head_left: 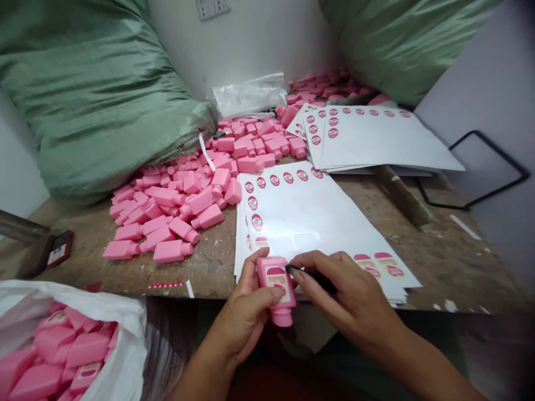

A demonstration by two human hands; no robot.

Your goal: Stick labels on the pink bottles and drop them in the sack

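My left hand (246,306) is closed around a small pink plastic bottle (283,317), tilted with its neck toward me. A label (276,278) in pink and cream sits on the bottle's front face, and my left thumb presses on it. My right hand (351,295) pinches a thin black tool (321,278), its tip at the bottle's upper right edge; fingers hide much of it, so I cannot tell its kind. Just beyond both hands lies a white sticker sheet (301,217), with oval labels along its far and left edges and larger ones at the near right.
Loose pink bottles (167,197) are heaped at the table's left and middle. More sticker sheets (371,139) lie at the back right beside a black metal frame (497,139). A white sack (136,334) of bottles stands lower left. Large green sacks (96,94) and a phone (61,248) are also here.
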